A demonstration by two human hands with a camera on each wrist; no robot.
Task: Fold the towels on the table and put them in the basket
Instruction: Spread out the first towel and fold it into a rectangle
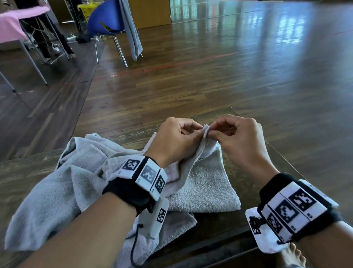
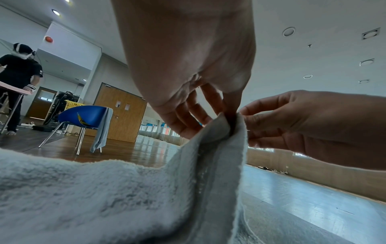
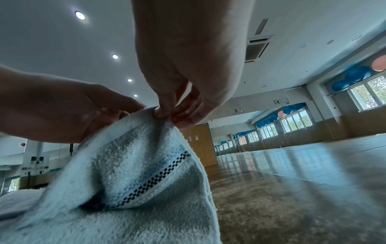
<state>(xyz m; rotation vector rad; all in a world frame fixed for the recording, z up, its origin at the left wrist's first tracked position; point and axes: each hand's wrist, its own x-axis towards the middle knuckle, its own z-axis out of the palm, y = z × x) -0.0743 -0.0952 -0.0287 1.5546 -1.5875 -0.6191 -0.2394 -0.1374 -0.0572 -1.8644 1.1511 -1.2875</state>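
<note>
A pale grey towel [image 1: 205,184] lies half folded on the dark wooden table [image 1: 27,177], and more grey towel cloth [image 1: 49,196] sits crumpled to its left. My left hand [image 1: 195,132] and right hand [image 1: 213,131] meet above the table's far edge, both pinching the same lifted towel corner [image 1: 206,129]. In the left wrist view the left hand [image 2: 226,115] pinches the raised edge of the towel [image 2: 208,165] while the right hand [image 2: 244,118] pinches it from the right. The right wrist view shows the right hand [image 3: 167,115] gripping the towel [image 3: 135,165], which has a checked stripe.
A blue chair [image 1: 107,18] with a grey towel [image 1: 130,25] draped over it stands on the wood floor far left. Behind it is a yellow basket [image 1: 86,10]. A pink-covered table [image 1: 0,27] with a person [image 2: 18,74] beside it is at far left.
</note>
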